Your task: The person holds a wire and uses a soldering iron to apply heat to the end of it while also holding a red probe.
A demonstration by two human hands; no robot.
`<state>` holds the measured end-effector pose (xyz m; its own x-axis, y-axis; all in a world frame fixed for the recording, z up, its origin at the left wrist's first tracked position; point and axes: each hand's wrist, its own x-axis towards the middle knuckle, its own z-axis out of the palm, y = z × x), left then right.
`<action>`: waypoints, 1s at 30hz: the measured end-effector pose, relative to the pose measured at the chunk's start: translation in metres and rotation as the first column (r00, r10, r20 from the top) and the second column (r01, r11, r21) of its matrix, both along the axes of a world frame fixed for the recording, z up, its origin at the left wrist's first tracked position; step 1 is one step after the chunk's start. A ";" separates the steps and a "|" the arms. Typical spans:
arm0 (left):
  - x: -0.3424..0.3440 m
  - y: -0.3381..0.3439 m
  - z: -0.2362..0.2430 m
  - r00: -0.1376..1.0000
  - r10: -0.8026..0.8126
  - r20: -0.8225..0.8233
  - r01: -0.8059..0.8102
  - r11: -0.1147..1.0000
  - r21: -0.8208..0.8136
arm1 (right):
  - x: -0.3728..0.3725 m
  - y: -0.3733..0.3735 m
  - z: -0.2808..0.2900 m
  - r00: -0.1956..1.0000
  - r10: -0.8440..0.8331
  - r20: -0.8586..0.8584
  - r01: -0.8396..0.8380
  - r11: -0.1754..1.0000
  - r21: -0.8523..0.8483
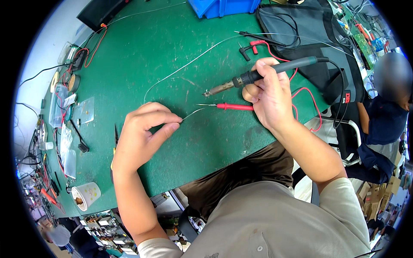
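My left hand (142,131) pinches a thin silvery solder wire (192,114) between thumb and forefinger. A short end sticks out to the right, and the long remainder arcs back over the table. In my right hand (275,96) is a soldering iron (297,64) with a dark grey handle, gripped like a pen. Its tip points left and down, above the tabletop and apart from the solder. Below the iron, a red test probe (234,106) points its metal needle left, near the solder's free end. The probe's rear is hidden behind my right hand.
A blue bin (223,7) stands at the far edge of the green table (193,159). A grey tool bag (297,30) with black and red test leads lies far right. Tape, plastic bags and cables line the left side, with a paper cup (88,194) near the front. Another person sits at right.
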<state>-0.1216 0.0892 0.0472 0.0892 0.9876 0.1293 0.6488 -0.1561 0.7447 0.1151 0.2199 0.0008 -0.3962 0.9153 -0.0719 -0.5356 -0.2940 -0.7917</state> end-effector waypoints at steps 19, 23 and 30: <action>-0.001 -0.002 0.002 1.000 0.011 0.024 -0.010 0.999 -0.039 | 0.012 -0.023 0.004 0.992 -0.108 0.059 0.103 0.990 0.092; 0.001 -0.001 0.001 0.999 0.051 0.005 -0.051 0.999 -0.013 | 0.010 -0.016 0.003 0.996 -0.080 0.051 0.074 0.992 0.098; 0.006 0.006 -0.005 0.993 0.114 -0.014 -0.114 0.993 0.035 | 0.009 -0.018 0.000 0.993 -0.120 0.021 0.117 0.987 0.112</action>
